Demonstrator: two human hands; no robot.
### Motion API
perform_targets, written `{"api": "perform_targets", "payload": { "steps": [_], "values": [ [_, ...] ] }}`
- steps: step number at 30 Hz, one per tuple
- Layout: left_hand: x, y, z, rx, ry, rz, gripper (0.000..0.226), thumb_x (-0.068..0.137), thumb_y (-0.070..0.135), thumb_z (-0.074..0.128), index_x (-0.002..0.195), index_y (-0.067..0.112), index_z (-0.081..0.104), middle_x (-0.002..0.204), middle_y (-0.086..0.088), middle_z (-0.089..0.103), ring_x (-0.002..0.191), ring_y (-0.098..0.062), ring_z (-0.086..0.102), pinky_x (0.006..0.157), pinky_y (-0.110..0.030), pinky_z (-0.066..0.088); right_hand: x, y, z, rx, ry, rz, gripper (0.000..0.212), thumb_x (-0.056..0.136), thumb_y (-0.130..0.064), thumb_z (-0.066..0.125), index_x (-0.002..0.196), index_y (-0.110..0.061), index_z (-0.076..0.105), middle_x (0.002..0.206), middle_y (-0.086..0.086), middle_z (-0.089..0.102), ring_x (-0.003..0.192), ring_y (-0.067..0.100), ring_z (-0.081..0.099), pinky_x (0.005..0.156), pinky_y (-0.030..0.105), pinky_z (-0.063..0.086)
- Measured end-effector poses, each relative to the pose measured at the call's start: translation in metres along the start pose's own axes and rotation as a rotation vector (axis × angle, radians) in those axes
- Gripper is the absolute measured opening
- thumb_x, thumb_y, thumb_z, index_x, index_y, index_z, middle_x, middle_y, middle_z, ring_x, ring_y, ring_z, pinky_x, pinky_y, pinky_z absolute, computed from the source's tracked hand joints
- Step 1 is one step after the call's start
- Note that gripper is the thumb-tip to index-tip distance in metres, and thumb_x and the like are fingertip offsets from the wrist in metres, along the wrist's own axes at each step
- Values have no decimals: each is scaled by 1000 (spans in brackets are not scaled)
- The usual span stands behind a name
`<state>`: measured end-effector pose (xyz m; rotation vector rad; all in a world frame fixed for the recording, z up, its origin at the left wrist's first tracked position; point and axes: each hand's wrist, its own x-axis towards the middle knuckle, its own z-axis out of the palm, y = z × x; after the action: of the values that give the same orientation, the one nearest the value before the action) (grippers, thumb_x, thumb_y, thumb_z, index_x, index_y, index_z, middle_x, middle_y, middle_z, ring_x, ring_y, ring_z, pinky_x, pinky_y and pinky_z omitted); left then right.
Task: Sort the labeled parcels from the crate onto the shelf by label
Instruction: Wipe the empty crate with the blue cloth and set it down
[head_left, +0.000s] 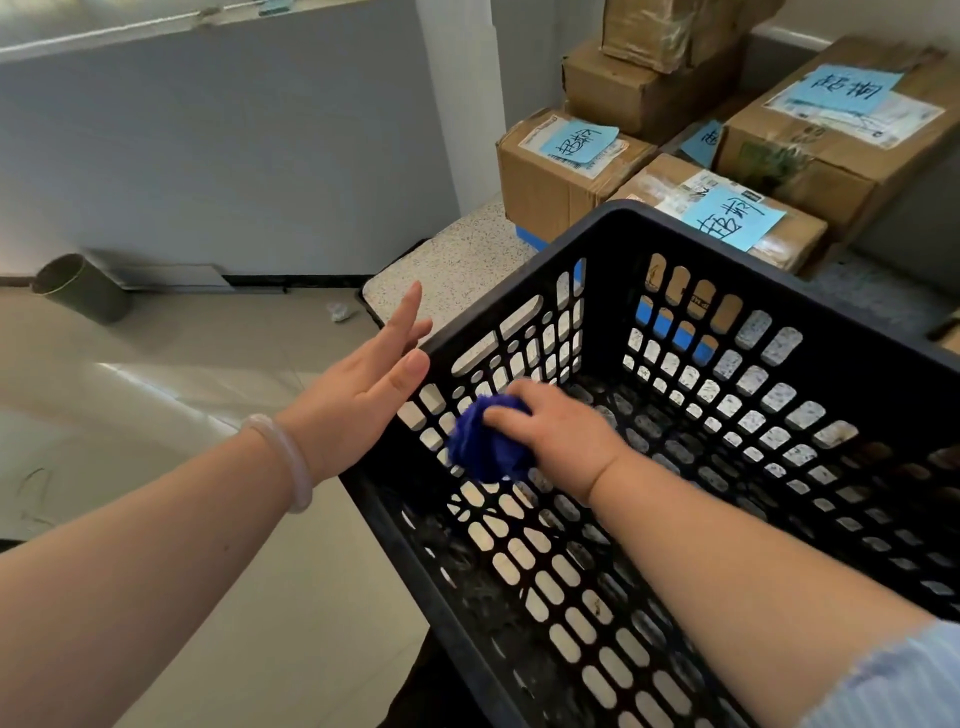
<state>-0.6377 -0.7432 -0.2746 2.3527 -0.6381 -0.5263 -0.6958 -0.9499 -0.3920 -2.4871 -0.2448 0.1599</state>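
Fingers straight and spread, my left hand hovers, holding nothing, just beside the left rim of the black slotted crate, whose far corner points toward the brown, blue-labelled parcels on the far-right ledge, while my right hand grips a crumpled blue cloth inside it.

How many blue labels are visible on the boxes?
4 labels: one on the left box, one on the box nearest the crate, one on the big right box, one partly hidden between boxes. Others may be hidden.
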Motion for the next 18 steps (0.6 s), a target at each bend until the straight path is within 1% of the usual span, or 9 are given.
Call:
{"api": "perform_targets", "payload": {
  "steps": [2,3,5,7,9,10,13,15,18],
  "values": [
    [-1,-1,0,-18,1,-5,75,74,82,15,143,61,-6,154,28,28,128,23,22,99,-1,13,4,15,-11,-26,81,62,45,86,-61,31,114,-35,54,112,-9,51,90,10,50,69,30,40],
    [-1,-2,0,-18,1,-1,74,75,82,15,143,62,-7,154,29,28,126,27,21,99,-1,13,5,20,-14,-54,114,84,45,87,-55,31,117,-33,56,114,-9,50,91,12,49,69,30,36],
    [0,-4,0,-5,-2,13,73,76,81,15,143,62,-7,154,29,28,118,37,16,93,7,10,6,30,-12,-34,184,176,30,95,-40,40,121,-33,54,118,-8,48,95,16,49,68,27,36],
    [1,-6,0,12,4,24,74,77,84,15,144,62,-7,154,29,28,115,40,15,91,10,10,6,38,-9,214,346,423,23,99,-30,48,121,-34,50,116,-12,48,97,14,53,68,18,40],
    [0,-7,0,13,9,33,80,74,91,14,145,61,-7,154,29,29,117,38,19,95,7,12,10,45,-9,364,586,645,44,92,-12,56,132,-28,49,132,-4,44,115,25,54,92,29,47],
    [0,-8,-1,9,5,35,83,71,94,13,145,62,-7,154,29,29,118,37,20,97,4,13,13,47,-8,353,651,705,55,88,-4,58,138,-24,47,142,5,38,121,31,51,101,37,43],
    [1,-7,-1,5,-11,36,86,68,96,12,145,62,-7,154,30,28,120,35,20,98,0,15,29,36,-1,531,662,756,71,86,0,58,148,-25,33,154,11,20,132,35,43,109,40,37],
    [1,-6,-1,18,-11,34,84,69,96,11,144,63,-7,153,31,28,120,35,20,97,2,15,34,24,13,713,618,741,74,87,-3,59,149,-31,29,156,8,18,133,32,41,104,35,40],
    [0,-5,-1,30,-9,24,81,71,93,12,144,62,-7,154,30,28,125,29,23,97,4,13,28,7,40,920,676,737,55,88,-9,65,133,-33,43,141,7,41,115,20,54,82,21,44]
  ]
}}
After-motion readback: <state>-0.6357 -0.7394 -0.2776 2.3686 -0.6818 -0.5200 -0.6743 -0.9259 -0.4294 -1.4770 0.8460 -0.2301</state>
